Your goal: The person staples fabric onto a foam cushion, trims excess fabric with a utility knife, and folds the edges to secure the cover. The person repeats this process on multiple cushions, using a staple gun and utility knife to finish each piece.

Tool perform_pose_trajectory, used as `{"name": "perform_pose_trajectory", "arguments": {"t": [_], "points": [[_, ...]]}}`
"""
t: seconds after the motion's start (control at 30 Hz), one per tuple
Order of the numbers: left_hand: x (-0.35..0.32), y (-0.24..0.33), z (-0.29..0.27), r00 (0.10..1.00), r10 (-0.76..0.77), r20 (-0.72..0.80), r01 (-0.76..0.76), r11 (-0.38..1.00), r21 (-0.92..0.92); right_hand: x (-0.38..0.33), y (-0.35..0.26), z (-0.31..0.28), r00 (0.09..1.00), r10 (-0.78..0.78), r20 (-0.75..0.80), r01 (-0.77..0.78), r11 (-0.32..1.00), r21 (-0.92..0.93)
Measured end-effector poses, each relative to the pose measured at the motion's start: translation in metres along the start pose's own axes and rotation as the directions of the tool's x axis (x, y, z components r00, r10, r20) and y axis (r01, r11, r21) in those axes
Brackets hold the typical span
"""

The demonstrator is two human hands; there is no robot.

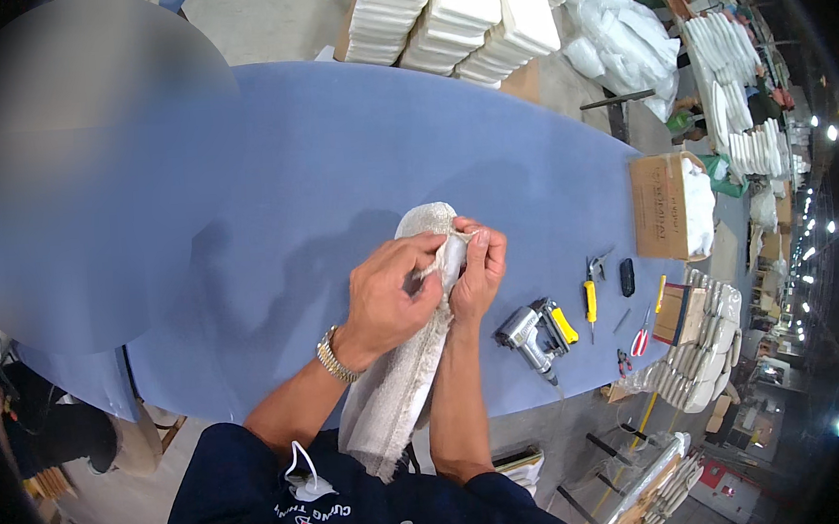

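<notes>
A long, narrow padded piece (399, 393) in beige woven fabric stands tilted between my forearms, its lower end against my body and its rounded far end over the blue table. Near that far end the fabric is parted, and white padding (452, 258) shows in the gap. My left hand (387, 288), with a metal watch at the wrist, pinches the fabric edge on the left of the gap. On the other side my right hand (479, 270) grips the opposite edge between thumb and fingers. Both hands are closed on the cloth.
Right of my hands on the blue table (308, 163) lie a silver staple gun (536, 336), a yellow-handled tool (591, 299), a small black object (627, 277) and red-handled pliers (641, 342). A cardboard box (661, 207) stands at the right edge. White stacked cushions (458, 19) rise beyond the table.
</notes>
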State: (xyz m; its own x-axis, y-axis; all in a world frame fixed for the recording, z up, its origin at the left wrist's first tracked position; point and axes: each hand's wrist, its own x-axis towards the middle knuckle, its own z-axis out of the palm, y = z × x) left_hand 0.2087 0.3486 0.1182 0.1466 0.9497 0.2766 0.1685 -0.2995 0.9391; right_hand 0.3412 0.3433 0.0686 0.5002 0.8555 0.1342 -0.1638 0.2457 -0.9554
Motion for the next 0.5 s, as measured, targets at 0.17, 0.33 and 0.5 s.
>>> {"name": "perform_pose_trajectory", "arguments": {"t": [0.17,0.33,0.5], "points": [[0.006,-0.015,-0.025,0.993,0.037,0.109,-0.028,0.997,-0.078,-0.007,0.013,0.018,0.999,-0.043,0.018,0.040,0.991,0.127],[0.036,-0.059,-0.033,0.971,-0.197,0.137,0.236,0.891,-0.388,-0.012,0.007,0.029,0.999,-0.045,0.010,0.044,0.997,0.057],[0.059,-0.095,0.004,0.885,-0.201,0.419,0.382,0.829,-0.408,-0.006,0.004,0.030,0.997,-0.077,0.012,0.078,0.991,-0.112]]}}
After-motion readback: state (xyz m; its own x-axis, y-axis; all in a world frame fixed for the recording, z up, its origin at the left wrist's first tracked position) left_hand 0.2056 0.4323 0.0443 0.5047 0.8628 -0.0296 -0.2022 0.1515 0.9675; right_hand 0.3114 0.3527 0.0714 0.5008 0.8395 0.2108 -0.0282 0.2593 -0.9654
